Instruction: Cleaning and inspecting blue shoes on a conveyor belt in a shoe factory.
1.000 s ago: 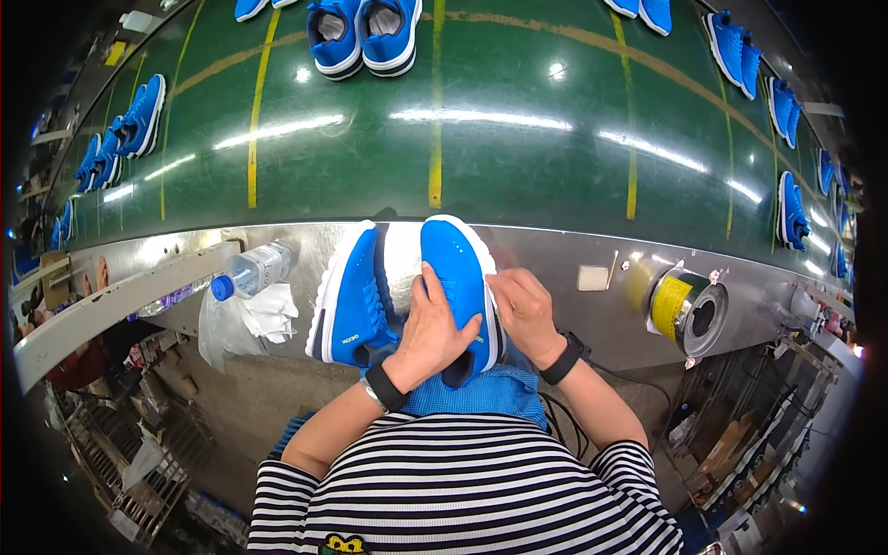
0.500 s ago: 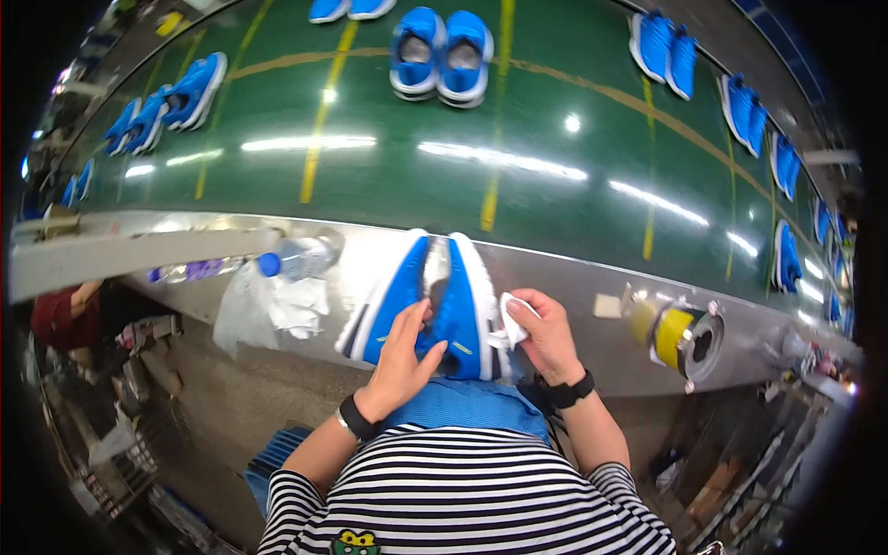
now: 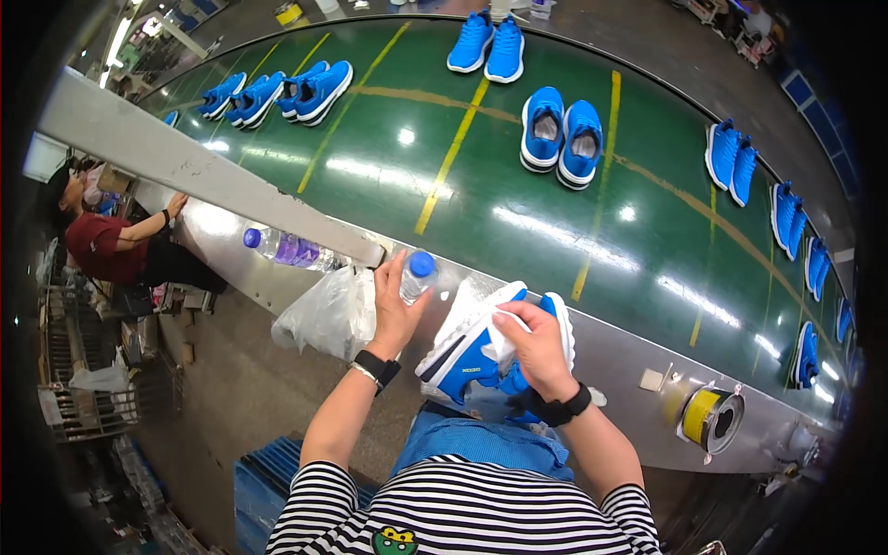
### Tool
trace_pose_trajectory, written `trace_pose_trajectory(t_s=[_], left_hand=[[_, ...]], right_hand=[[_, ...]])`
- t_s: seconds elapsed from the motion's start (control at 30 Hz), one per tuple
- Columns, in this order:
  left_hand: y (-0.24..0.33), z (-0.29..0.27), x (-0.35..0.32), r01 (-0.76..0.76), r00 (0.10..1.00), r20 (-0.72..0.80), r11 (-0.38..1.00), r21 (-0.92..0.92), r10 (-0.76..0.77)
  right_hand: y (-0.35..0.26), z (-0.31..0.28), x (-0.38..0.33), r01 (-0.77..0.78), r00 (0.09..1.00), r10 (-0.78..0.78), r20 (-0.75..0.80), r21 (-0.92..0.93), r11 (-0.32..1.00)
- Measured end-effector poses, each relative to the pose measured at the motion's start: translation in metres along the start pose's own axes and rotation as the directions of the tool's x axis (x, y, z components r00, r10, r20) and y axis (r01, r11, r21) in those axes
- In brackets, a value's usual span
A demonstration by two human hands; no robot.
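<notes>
My left hand (image 3: pixel 396 310) is wrapped round a clear bottle (image 3: pixel 418 282) with a blue cap, held at the edge of the metal ledge. In my right hand (image 3: pixel 539 350) a white cloth (image 3: pixel 500 344) is pinched between thumb and fingers, over a pair of blue sneakers with white soles. The left sneaker (image 3: pixel 470 367) lies tilted, its side turned up. Partly behind my right hand is the other sneaker (image 3: pixel 559 313). A crumpled white plastic bag (image 3: pixel 328 314) lies on the ledge left of my left hand.
A green conveyor belt (image 3: pixel 444 129) with yellow lines carries several pairs of blue sneakers (image 3: pixel 562 139). A pale beam (image 3: pixel 208 166) slants over the left side. Bottles with purple labels (image 3: pixel 294 250) lie beneath it. A yellow-banded reel (image 3: pixel 712 421) stands right. Another person (image 3: pixel 106 240) is far left.
My left hand has left the sneakers and taken hold of the blue-capped bottle. The left sneaker now lies tilted. My right hand, with the cloth, has moved over the pair. The view has shifted left.
</notes>
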State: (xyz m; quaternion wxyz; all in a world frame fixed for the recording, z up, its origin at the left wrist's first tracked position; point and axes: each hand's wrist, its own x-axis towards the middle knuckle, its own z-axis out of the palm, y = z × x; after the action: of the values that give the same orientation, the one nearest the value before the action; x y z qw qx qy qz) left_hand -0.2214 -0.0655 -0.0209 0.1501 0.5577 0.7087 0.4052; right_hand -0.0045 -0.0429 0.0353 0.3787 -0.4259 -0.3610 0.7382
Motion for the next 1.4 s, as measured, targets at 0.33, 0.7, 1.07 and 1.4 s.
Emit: trace_pose_trajectory(t_s=[0.33,0.7,1.07,1.4], left_hand=[[0.067,-0.004,0.017,-0.444,0.896,0.148,0.849,0.287,0.418],[0.092,-0.001,0.022,-0.585,0.794,0.196,0.637,0.502,0.575],[0.094,-0.002,0.014,-0.626,0.712,0.192,0.485,0.61,0.676],[0.015,0.055,-0.006,-0.006,0.999,-0.043,0.997,-0.081,0.002]], right_hand=[[-0.008,-0.002,0.014,0.07,0.997,-0.07,-0.031,0.025,0.997],[-0.007,-0.024,0.01,0.06,0.998,-0.058,-0.022,0.123,0.991],[-0.003,-0.027,0.005,-0.068,0.998,0.061,0.033,0.28,0.957],[-0.029,-0.114,-0.01,0.027,1.0,-0.024,-0.016,0.232,0.972]])
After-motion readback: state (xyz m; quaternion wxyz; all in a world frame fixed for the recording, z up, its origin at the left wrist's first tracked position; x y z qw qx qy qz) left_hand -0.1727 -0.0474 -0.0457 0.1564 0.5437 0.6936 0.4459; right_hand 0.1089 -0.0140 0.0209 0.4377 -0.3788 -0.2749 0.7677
